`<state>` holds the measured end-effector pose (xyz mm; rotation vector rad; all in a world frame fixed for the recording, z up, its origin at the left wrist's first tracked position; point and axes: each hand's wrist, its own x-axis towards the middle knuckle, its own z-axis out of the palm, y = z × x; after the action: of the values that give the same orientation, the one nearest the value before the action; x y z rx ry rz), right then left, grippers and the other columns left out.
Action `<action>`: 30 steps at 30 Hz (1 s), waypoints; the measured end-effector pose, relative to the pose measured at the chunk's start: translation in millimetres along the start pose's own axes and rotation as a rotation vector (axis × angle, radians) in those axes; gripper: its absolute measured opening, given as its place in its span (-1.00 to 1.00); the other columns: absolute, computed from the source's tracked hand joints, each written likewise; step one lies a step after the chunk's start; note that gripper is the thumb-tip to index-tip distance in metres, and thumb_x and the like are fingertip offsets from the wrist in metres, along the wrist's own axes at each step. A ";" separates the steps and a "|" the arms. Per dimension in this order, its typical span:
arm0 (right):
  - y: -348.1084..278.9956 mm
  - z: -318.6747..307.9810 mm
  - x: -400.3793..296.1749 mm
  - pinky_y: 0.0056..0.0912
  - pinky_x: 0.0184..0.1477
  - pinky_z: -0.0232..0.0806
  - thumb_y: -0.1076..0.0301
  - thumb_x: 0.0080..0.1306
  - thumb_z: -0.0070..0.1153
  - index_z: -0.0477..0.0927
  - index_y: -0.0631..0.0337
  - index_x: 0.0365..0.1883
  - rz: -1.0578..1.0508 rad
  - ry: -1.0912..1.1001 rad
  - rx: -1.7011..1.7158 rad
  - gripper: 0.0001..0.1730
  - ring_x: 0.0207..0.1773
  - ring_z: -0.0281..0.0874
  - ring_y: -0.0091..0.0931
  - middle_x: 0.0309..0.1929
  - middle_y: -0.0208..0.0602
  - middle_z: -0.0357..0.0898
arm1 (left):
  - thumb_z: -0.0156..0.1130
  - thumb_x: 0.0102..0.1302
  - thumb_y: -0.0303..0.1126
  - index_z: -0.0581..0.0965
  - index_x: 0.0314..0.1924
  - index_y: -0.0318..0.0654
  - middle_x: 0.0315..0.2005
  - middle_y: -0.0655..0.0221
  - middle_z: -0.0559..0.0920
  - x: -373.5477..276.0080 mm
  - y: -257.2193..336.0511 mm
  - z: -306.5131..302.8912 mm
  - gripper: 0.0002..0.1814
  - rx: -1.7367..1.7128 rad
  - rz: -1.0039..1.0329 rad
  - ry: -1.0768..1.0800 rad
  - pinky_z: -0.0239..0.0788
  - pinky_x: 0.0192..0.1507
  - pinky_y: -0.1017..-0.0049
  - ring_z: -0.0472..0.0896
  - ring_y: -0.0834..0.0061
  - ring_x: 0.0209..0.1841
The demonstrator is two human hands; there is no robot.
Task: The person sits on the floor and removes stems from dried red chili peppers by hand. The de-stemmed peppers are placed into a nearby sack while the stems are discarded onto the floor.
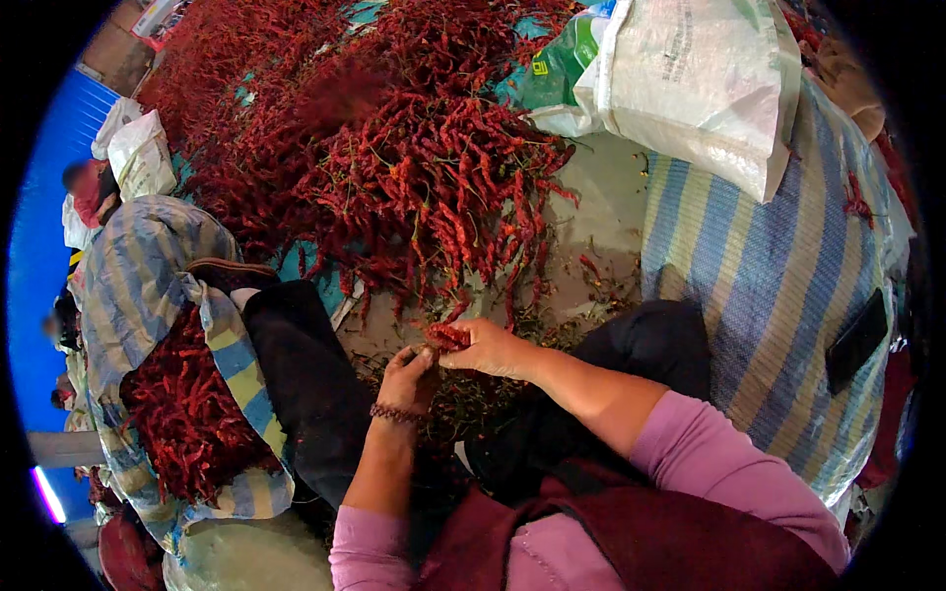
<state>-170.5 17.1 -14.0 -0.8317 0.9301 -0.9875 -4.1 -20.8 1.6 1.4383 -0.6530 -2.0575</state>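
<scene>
Both of my hands meet low in the middle, between my bent legs. My right hand (484,349) is closed around a few dried red chili peppers (448,337). The fingertips of my left hand (409,377), with a beaded bracelet at the wrist, pinch at the stem end of those peppers; exactly what they grip is too small to tell. Just beyond my hands spreads a large heap of dried red chilies (443,177). Loose stems and bits (473,406) lie on the floor beneath my hands.
To the left, an open striped woven sack (155,244) holds chilies (192,414). A full striped sack (761,281) stands at right, with a white woven sack (695,81) above and a dark flat object (857,341) on it. Another person (92,188) is at far left.
</scene>
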 end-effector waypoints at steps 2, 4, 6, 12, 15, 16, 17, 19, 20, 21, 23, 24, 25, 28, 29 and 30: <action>-12.4 -4.6 -6.7 -0.59 -0.19 0.24 0.41 0.13 0.14 0.48 0.25 -0.14 0.110 -0.156 -0.038 -0.69 -0.28 0.35 -0.71 -0.33 -0.54 0.49 | 0.24 0.09 -0.46 0.44 -0.34 -0.26 -0.57 0.48 0.46 -14.6 0.6 -0.6 -0.84 -0.046 -0.029 -0.088 0.25 -0.53 0.61 0.40 0.62 -0.56; -24.8 -2.8 -13.5 -0.57 -0.27 0.25 0.39 0.15 0.13 0.48 0.21 -0.14 0.108 -0.297 -0.144 -0.71 -0.33 0.34 -0.71 -0.39 -0.55 0.47 | 0.26 0.08 -0.41 0.44 -0.35 -0.27 -0.56 0.48 0.45 -24.9 -1.9 -17.5 -0.82 -0.030 -0.012 -0.441 0.25 -0.51 0.60 0.39 0.61 -0.57; -24.0 -3.4 -14.1 -0.58 -0.28 0.26 0.38 0.13 0.14 0.49 0.21 -0.16 0.162 -0.293 -0.106 -0.71 -0.35 0.35 -0.70 -0.40 -0.55 0.47 | 0.25 0.08 -0.35 0.46 -0.29 -0.30 -0.50 0.47 0.45 -32.8 6.6 -36.0 -0.76 0.085 -0.098 -0.624 0.28 -0.42 0.57 0.41 0.56 -0.50; -3.4 -34.0 4.2 -0.40 -0.44 0.35 0.49 0.06 0.11 0.44 0.22 -0.38 0.236 0.292 0.312 -0.86 -0.47 0.44 -0.53 -0.45 -0.37 0.45 | 0.17 0.09 -0.32 0.46 -0.16 -0.28 -0.32 0.12 0.54 9.6 3.6 -53.3 -0.69 1.440 0.586 -0.128 0.34 -0.19 0.30 0.50 0.10 -0.22; 7.1 -35.1 10.2 -0.30 -0.55 0.29 0.51 0.11 0.05 0.40 0.25 -0.45 0.127 0.617 0.422 -0.92 -0.57 0.34 -0.47 -0.54 -0.31 0.36 | 0.16 0.10 -0.23 0.48 -0.20 -0.26 -0.30 0.09 0.55 24.5 13.8 -18.8 -0.68 1.487 0.481 0.106 0.35 -0.16 0.27 0.50 0.07 -0.22; 10.5 -37.1 11.1 -0.31 -0.55 0.29 0.51 0.12 0.05 0.40 0.25 -0.46 0.120 0.645 0.430 -0.92 -0.57 0.34 -0.47 -0.55 -0.31 0.35 | 0.16 0.10 -0.19 0.48 -0.21 -0.25 -0.30 0.10 0.56 27.6 13.9 -2.5 -0.67 1.492 0.416 0.180 0.35 -0.16 0.27 0.51 0.08 -0.23; 13.9 -39.4 10.9 -0.31 -0.56 0.29 0.50 0.13 0.05 0.39 0.25 -0.46 0.112 0.672 0.438 -0.92 -0.58 0.33 -0.47 -0.56 -0.31 0.35 | 0.17 0.09 -0.17 0.49 -0.25 -0.25 -0.31 0.10 0.56 35.6 8.0 7.2 -0.67 1.547 0.394 0.210 0.35 -0.18 0.26 0.52 0.08 -0.24; 14.0 -35.9 8.8 -0.36 -0.52 0.32 0.46 0.11 0.10 0.42 0.22 -0.44 0.164 0.540 0.450 -0.90 -0.54 0.36 -0.52 -0.53 -0.38 0.38 | 0.17 0.08 -0.11 0.51 -0.31 -0.24 -0.35 0.11 0.57 48.4 -5.7 13.9 -0.66 1.663 0.337 0.288 0.36 -0.21 0.25 0.53 0.10 -0.26; 13.2 -33.7 8.0 -0.39 -0.51 0.33 0.44 0.10 0.12 0.43 0.21 -0.43 0.188 0.474 0.455 -0.88 -0.52 0.37 -0.54 -0.51 -0.41 0.39 | 0.17 0.09 -0.08 0.51 -0.25 -0.27 -0.37 0.10 0.58 49.3 -10.1 13.3 -0.62 1.684 0.298 0.244 0.37 -0.24 0.26 0.54 0.12 -0.27; 12.3 -31.2 7.8 -0.40 -0.51 0.32 0.43 0.10 0.13 0.44 0.20 -0.42 0.201 0.461 0.426 -0.88 -0.52 0.37 -0.54 -0.51 -0.41 0.40 | 0.17 0.10 -0.06 0.51 -0.20 -0.29 -0.38 0.09 0.58 48.4 -11.6 14.1 -0.57 1.709 0.263 0.201 0.38 -0.27 0.28 0.55 0.14 -0.29; 11.5 -23.7 6.4 -0.42 -0.53 0.30 0.41 0.11 0.13 0.45 0.20 -0.40 0.230 0.434 0.366 -0.87 -0.52 0.36 -0.54 -0.51 -0.41 0.41 | 0.18 0.12 -0.05 0.50 -0.14 -0.32 -0.40 0.10 0.59 46.3 -18.3 5.2 -0.52 1.569 0.316 0.173 0.39 -0.30 0.31 0.57 0.20 -0.31; 11.3 -26.9 6.4 -0.39 -0.42 0.32 0.42 0.09 0.15 0.49 0.19 -0.33 0.226 0.385 0.346 -0.83 -0.46 0.39 -0.53 -0.44 -0.40 0.47 | 0.19 0.12 -0.07 0.50 -0.14 -0.32 -0.40 0.11 0.59 41.5 -16.7 4.6 -0.53 1.408 0.413 0.180 0.39 -0.31 0.32 0.58 0.24 -0.31; 12.3 -27.2 6.0 -0.33 -0.35 0.31 0.40 0.08 0.17 0.48 0.23 -0.29 0.234 0.412 0.241 -0.77 -0.40 0.40 -0.48 -0.40 -0.34 0.47 | 0.20 0.12 -0.09 0.50 -0.13 -0.33 -0.41 0.13 0.60 38.3 -14.7 5.4 -0.54 1.244 0.505 0.183 0.39 -0.31 0.34 0.58 0.27 -0.31; 22.6 -20.5 8.6 -0.19 -0.05 0.21 0.34 0.04 0.24 0.43 0.30 -0.10 0.207 0.389 0.133 -0.54 -0.14 0.40 -0.36 -0.22 -0.21 0.47 | 0.16 0.18 -0.16 0.50 -0.13 -0.36 -0.44 0.28 0.60 24.7 -14.3 0.6 -0.60 1.002 0.481 0.116 0.34 -0.38 0.46 0.53 0.50 -0.41; 28.5 -23.7 5.9 -0.21 -0.07 0.22 0.33 0.03 0.25 0.42 0.27 -0.09 0.164 0.344 0.146 -0.52 -0.15 0.41 -0.37 -0.22 -0.22 0.47 | 0.14 0.20 -0.16 0.50 -0.14 -0.36 -0.45 0.31 0.59 21.1 -16.9 2.2 -0.61 0.944 0.522 0.083 0.33 -0.40 0.48 0.51 0.53 -0.44; 26.8 -21.0 1.3 -0.22 -0.08 0.23 0.35 0.03 0.23 0.43 0.27 -0.09 0.202 0.364 0.124 -0.54 -0.16 0.41 -0.39 -0.23 -0.24 0.48 | 0.09 0.24 -0.17 0.51 -0.17 -0.34 -0.50 0.43 0.54 6.6 -16.5 12.6 -0.65 0.854 0.576 0.077 0.27 -0.43 0.53 0.43 0.62 -0.50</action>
<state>-181.1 21.5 -46.1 -0.4486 1.2243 -1.0253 -20.5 -12.0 -9.9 1.4689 -1.8088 -1.2915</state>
